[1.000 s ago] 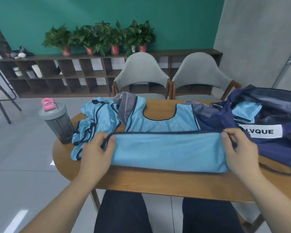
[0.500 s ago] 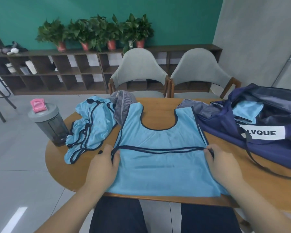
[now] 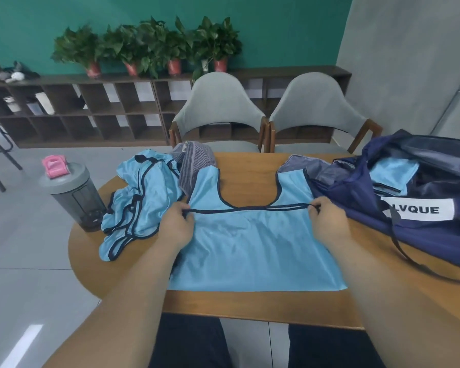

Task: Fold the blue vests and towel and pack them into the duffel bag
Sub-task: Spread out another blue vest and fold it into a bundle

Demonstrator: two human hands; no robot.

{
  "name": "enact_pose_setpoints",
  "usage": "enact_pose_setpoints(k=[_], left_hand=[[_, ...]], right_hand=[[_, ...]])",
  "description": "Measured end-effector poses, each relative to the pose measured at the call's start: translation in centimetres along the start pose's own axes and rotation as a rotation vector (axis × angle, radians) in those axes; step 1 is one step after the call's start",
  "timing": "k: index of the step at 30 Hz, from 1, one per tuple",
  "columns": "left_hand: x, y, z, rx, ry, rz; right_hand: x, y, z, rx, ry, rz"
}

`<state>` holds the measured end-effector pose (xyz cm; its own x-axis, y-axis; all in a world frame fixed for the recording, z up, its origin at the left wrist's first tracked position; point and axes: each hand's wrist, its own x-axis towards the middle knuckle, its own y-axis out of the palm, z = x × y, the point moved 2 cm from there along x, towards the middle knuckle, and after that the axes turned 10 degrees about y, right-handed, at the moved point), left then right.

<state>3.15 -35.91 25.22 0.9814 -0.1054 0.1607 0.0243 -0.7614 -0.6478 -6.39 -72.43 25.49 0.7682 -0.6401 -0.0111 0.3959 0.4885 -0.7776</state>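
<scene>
A light blue vest (image 3: 250,245) with dark trim lies flat on the wooden table (image 3: 250,301), folded upward from the bottom. My left hand (image 3: 177,225) pinches the folded hem at its left corner. My right hand (image 3: 328,221) pinches the same hem at the right corner. A crumpled pile of blue vests (image 3: 141,195) lies to the left, with a grey striped towel (image 3: 194,166) behind it. The open navy duffel bag (image 3: 414,208) sits at the right with a folded blue vest (image 3: 393,172) inside.
A grey shaker bottle (image 3: 73,195) with a pink cap stands at the table's left edge. Two grey chairs (image 3: 218,112) stand behind the table. A low shelf (image 3: 91,107) with potted plants lines the teal wall.
Both hands have carried the vest's bottom hem farther away from me, up to the neckline. The folded part now covers most of the vest.
</scene>
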Motion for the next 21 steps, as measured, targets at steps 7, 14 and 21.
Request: enact_pose_setpoints(k=[7,14,21], left_hand=[[-5.0,-0.8,0.4,0.164,0.199,-0.071],[-7.2,-3.1,-0.3,0.165,0.149,0.072],[-3.9,-2.1,-0.6,0.304,0.275,-0.013]], right_hand=[[-3.5,-1.4,-2.6,-0.054,-0.094,-0.124],[-5.1,-3.6,-3.6,-0.137,-0.033,0.041],[-1.7,-2.8,-0.9,-0.124,-0.068,-0.064]])
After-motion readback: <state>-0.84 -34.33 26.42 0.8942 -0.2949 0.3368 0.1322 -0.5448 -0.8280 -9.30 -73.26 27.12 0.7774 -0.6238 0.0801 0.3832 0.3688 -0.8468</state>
